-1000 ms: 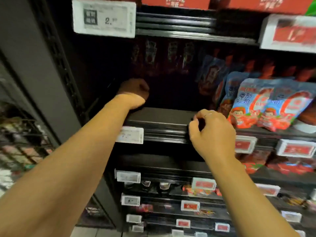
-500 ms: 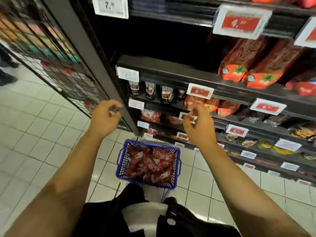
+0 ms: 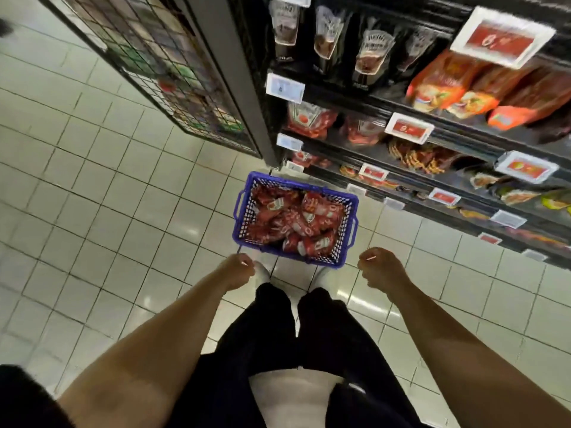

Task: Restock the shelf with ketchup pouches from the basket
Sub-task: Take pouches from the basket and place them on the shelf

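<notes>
pale floor (image 3: 92, 196) tiles fill the shop aisle, and a blue basket (image 3: 347, 211) sits on them, just in front of the person's feet. the basket is full of red pouches (image 3: 296, 216), heaped in a loose pile. it stands close to the bottom of the dark shelf (image 3: 463, 177) on the right.

both hands hang in the air above the floor, nearer to the person than the basket. the left hand (image 3: 236, 271) is near the basket's near left corner. the right hand (image 3: 381, 270) is near its near right corner. neither hand touches the basket or a pouch.

the left fingers (image 3: 244, 261) are curled in loosely, almost a fist, and hold nothing. the right fingers (image 3: 369, 257) are curled in the same loose way and are empty too.

the shelf has many rows with white and red price tags (image 3: 408, 127) along the edges. more red pouches and orange packs (image 3: 445, 84) lie on the rows, and dark bottles (image 3: 370, 50) stand on a high row. a black wire rack (image 3: 160, 66) stands to the left of the shelf. the person wears black trousers (image 3: 278, 335).
</notes>
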Demonstrator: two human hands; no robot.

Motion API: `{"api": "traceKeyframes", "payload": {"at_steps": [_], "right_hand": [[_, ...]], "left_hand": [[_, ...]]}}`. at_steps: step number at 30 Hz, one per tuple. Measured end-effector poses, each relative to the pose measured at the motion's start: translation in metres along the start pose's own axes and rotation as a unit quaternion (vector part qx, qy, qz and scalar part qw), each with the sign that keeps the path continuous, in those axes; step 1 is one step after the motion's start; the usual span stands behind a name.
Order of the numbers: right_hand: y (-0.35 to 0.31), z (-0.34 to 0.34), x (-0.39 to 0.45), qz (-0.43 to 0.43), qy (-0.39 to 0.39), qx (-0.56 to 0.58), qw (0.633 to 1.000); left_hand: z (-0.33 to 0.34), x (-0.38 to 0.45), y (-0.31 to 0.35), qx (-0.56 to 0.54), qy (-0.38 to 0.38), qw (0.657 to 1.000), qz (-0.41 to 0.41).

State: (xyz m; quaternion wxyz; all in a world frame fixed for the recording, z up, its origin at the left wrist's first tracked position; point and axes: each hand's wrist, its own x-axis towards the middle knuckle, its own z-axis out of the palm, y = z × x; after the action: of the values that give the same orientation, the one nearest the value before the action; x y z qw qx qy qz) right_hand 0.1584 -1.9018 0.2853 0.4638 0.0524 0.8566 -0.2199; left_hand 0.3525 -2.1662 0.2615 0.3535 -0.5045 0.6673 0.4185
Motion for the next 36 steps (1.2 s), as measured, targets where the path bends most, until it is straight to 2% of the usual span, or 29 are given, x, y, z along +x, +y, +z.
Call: {"api": "traceKeyframes", "payload": {"at_steps": [5,8,10,12,14,16,18,21,23,26,31,36], "right_hand": [[0.0,0.06,0.056,0.016,-0.025,-0.059,0.998],[-0.002,0.102,0.112,-0.026,-0.064,-0.15,0.986],[-0.001,0.125,0.154,-0.035,-0.067,-0.159,0.984],[0.003,0.149,0.205,-0.007,-0.069,-0.152,0.986],[0.01,0.174,0.255,0.07,-0.082,-0.103,0.989],[0.024,0.201,0.294,0.148,-0.103,0.073,0.981],[0.04,0.228,0.331,0.188,-0.119,0.217,0.95],[0.047,0.254,0.37,0.226,-0.171,0.326,0.902],[0.05,0.264,0.388,0.245,-0.188,0.346,0.886],[0.055,0.275,0.393,0.267,-0.168,0.28,0.907],[0.069,0.26,0.377,0.26,-0.169,0.36,0.88],[0.067,0.214,0.332,0.249,-0.203,0.442,0.838]], "left_hand": [[0.018,0.073,-0.027,0.066,-0.006,0.998,0.018],[0.032,0.136,-0.039,0.081,-0.005,0.995,0.051],[0.041,0.18,-0.041,0.089,-0.004,0.993,0.073],[0.052,0.23,-0.04,0.12,0.008,0.989,0.09],[0.063,0.279,-0.036,0.165,0.022,0.981,0.097],[0.079,0.322,-0.031,0.21,0.02,0.971,0.108],[0.098,0.367,-0.028,0.276,0.001,0.954,0.12],[0.125,0.412,-0.03,0.357,-0.013,0.927,0.118],[0.14,0.431,-0.031,0.391,0.009,0.912,0.123],[0.145,0.445,-0.028,0.404,0.062,0.903,0.133],[0.127,0.435,-0.016,0.409,0.056,0.895,0.169],[0.095,0.384,0.002,0.357,0.032,0.925,0.128]]}}
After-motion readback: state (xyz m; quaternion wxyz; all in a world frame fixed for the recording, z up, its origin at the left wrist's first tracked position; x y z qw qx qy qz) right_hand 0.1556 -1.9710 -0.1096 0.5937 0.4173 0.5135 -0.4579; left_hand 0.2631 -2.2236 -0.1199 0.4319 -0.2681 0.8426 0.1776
